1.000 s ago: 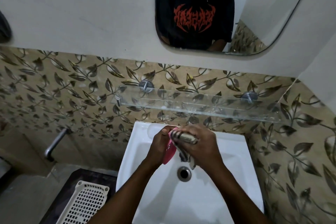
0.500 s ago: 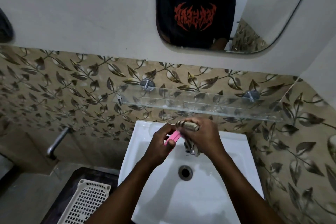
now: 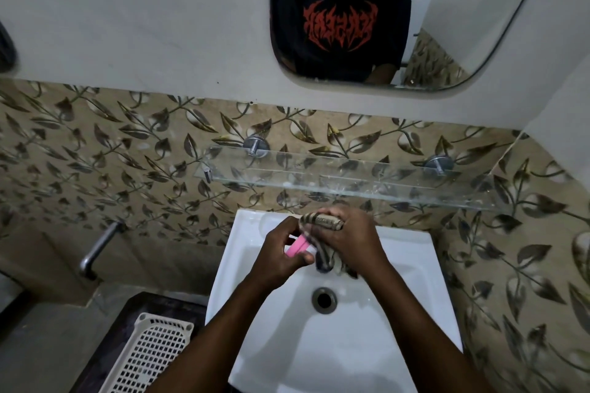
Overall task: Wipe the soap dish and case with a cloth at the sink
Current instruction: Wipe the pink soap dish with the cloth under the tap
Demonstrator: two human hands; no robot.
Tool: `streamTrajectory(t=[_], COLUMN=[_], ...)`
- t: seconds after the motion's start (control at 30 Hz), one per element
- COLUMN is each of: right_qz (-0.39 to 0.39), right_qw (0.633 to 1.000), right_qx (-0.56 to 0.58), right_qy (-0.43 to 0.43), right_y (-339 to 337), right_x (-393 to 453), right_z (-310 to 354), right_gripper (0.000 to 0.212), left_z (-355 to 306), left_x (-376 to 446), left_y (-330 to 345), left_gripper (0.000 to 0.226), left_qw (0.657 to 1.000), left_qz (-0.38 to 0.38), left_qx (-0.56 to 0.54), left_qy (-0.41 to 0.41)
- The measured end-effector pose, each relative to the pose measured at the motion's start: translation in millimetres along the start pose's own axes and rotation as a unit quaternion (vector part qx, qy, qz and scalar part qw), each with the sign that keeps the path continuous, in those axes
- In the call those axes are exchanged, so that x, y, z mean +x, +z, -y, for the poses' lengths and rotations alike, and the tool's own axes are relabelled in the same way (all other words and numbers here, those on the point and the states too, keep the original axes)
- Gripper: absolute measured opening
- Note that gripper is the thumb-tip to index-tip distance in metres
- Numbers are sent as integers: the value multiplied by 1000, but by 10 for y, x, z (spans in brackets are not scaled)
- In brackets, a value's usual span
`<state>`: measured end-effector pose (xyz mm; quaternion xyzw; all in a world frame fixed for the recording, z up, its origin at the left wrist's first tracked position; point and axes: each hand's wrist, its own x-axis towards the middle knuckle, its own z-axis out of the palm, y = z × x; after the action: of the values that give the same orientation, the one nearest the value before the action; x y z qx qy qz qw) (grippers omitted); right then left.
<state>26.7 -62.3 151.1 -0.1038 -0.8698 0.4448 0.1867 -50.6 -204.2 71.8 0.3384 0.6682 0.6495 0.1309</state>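
Over the back half of the white sink [image 3: 415, 265], both hands meet just in front of the wall. The left hand [image 3: 281, 252] has its fingers curled round a pink soap dish piece [image 3: 297, 246] — only a short pink edge shows between thumb and fingers, so whether it is the dish or the case cannot be told. The right hand [image 3: 354, 242] sits touching it on the right, fingers bent over a striped brown-and-cream cloth [image 3: 322, 222]; a rolled part of the cloth wraps over the fingers at the far side of that hand, and a loose end hangs below the palm toward the basin. The cloth presses against the right side of the pink piece. Something dark, possibly the tap, shows just under the hanging cloth, mostly hidden.

Below the hands, nearer the person, lies the round metal drain [image 3: 324, 300]. Beyond the hands, a clear glass shelf [image 3: 367, 182] runs along the leaf-patterned tiles [image 3: 111, 153] on two round metal mounts. Higher up, a mirror [image 3: 479, 25] shows a torso in a black shirt with a red print. Well to the left of the left hand, a metal pipe [image 3: 99, 246] juts from the wall — and below the left forearm a white perforated basket [image 3: 150, 357] rests on a dark surface [image 3: 127, 316].
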Motion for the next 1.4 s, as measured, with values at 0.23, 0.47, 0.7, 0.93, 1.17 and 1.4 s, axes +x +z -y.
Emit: streamTrajectory(t=[0.23,0.47,0.7,0.93,1.17,1.4], right_qz=[6,37,-18,-102,-106,-86], right_qw=[987,993,955,990,992,993], right_qx=[82,1,-280,-57,-65,-48], right_qy=[141,113,-99,85,0,-69], right_y=[33,89,-14,-21,231,481], right_x=[-157,-163,-161,-188,-345,-457], right_z=[-363,-350,-238,-301,-198,-3], right_gripper=[35,43,39,36,22,23], left_z=[-174,-53,-44,39,106,81], left_x=[-41,-125,-125,-199,-257,-270], left_y=[26,90,-87,-25,51,115], left_gripper=[42,49,41,40,33,31], left_qw=[995,974,993,974,971,971], left_qz=[-66,-55,-16,-103,-149,-187], left_qx=[-68,-207,78,199,188,147], left_qy=[-11,-78,-83,-23,7,-5])
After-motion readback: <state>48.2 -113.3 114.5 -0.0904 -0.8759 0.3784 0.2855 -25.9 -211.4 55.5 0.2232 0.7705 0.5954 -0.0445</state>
